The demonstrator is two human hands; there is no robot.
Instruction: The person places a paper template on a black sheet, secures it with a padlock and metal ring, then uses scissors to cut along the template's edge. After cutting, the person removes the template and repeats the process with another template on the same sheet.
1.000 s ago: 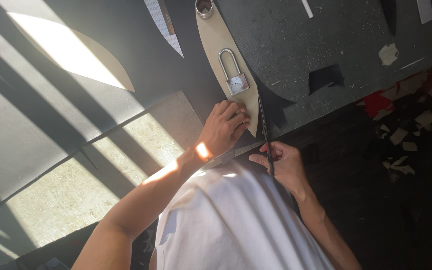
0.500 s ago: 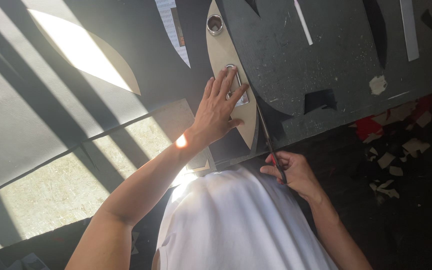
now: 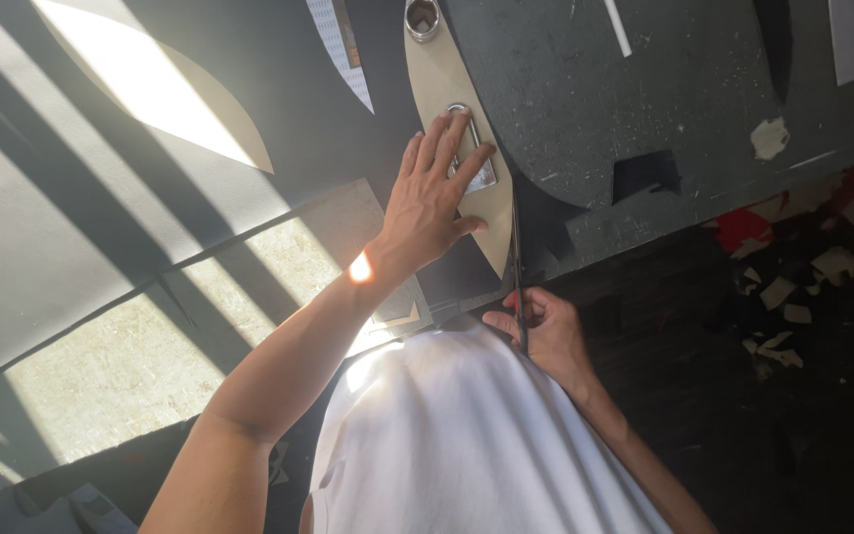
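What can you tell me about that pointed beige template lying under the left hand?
The beige template is a flat, leaf-shaped piece, card or board by its look, tapering to a point near the table edge. It lies flat on dark sheet material. A round metal weight sits on its far end and a padlock rests mid-way. The left hand presses on it, fingers spread over the padlock. The right hand holds a thin blade along its right edge.

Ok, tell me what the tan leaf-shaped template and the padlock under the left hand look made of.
Tan leaf-shaped template: probably stiff card or board, matte, flat with clean-cut edges. Silvery padlock: metal, with a shiny shackle and body, partly covered by the left hand. Right hand grips a thin dark blade tool, material unclear.
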